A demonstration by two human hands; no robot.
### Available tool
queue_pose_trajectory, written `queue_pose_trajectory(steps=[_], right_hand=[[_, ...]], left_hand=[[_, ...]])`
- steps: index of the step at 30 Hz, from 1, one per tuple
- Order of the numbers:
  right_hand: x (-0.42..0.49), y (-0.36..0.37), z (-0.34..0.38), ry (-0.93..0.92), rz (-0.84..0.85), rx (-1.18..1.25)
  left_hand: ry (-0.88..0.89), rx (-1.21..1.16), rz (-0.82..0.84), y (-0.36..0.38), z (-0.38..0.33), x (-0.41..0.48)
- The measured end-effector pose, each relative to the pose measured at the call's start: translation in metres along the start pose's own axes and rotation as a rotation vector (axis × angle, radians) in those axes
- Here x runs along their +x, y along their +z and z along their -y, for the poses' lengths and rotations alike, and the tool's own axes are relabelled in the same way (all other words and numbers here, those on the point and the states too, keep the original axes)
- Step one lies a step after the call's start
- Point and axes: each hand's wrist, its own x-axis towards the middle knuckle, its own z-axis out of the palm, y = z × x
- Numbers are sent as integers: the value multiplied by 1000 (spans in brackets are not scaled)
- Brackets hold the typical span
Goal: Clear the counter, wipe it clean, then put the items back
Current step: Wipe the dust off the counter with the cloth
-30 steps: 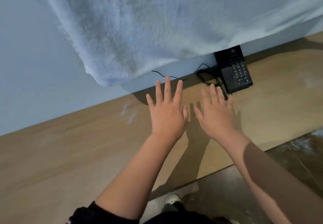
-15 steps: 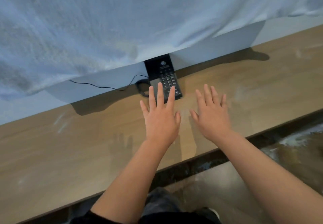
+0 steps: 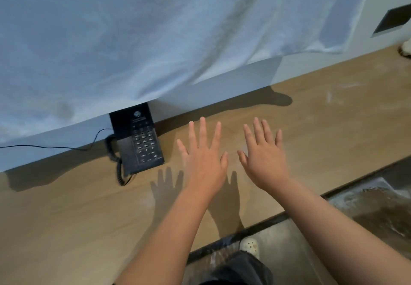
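Observation:
A long wooden counter (image 3: 322,133) runs along a pale wall. A black desk telephone (image 3: 139,142) with a keypad and coiled cord stands on it against the wall, left of my hands. My left hand (image 3: 203,160) hovers above the counter with fingers spread and straight, holding nothing. My right hand (image 3: 264,158) is beside it, also spread flat and empty. Both cast shadows on the wood. A big white cloth (image 3: 155,35) hangs across the upper part of the view and hides the wall behind it.
A thin black cable (image 3: 55,147) runs left from the telephone along the wall. A dark rectangular wall plate (image 3: 392,21) sits at the upper right. Pale smears (image 3: 333,95) mark the counter on the right. Below the counter edge is a dark floor (image 3: 378,209) and my shoe (image 3: 249,245).
The view has swung rightward along the counter, so the telephone now lies left of my hands instead of ahead or right. Both hands stay spread and empty.

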Motion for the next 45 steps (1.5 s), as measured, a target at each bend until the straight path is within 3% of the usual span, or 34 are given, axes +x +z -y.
queue_pose_trajectory(steps=[9, 21, 36, 45], right_hand=[[86, -10, -111, 5, 54, -48], [120, -10, -241, -52, 97, -13], [94, -42, -559, -179, 49, 19], [125, -31, -668, -171, 45, 61]], left_hand=[[-39, 12, 67, 17, -85, 100], [-44, 29, 82, 31, -214, 150], [-88, -8, 83, 78, -512, 168], [-33, 25, 98, 102, -613, 225]])
